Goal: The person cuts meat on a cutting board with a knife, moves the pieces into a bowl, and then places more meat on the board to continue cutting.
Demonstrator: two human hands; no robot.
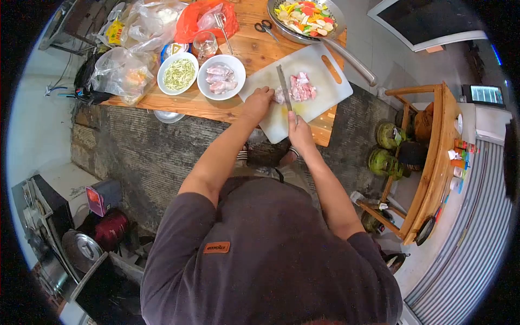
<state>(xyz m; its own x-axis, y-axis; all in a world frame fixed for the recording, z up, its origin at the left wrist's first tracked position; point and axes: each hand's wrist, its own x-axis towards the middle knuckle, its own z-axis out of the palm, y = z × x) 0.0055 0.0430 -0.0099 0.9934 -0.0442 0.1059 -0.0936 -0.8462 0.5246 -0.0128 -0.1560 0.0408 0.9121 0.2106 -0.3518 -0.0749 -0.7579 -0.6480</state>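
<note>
A white cutting board (325, 100) lies at a slant on the wooden table's right end. My right hand (300, 132) is closed round the handle of a kitchen knife (283, 82), whose blade points away from me across the board. To the left of the blade, my left hand (259, 103) has its fingers curled against a small piece of raw meat (279, 96). Cut chunks of pale pink raw meat (302, 86) are heaped just right of the blade. Close by on the left, a white bowl (221, 93) holds several larger pieces of raw meat.
Beside that bowl stand a bowl of green shreds (179, 75) and a glass (205, 46). Plastic bags (122, 70) crowd the table's left. Scissors (265, 27) lie near a long-handled pan (338, 32) of cut vegetables. Green gas cylinders (385, 162) stand under a wooden shelf at right.
</note>
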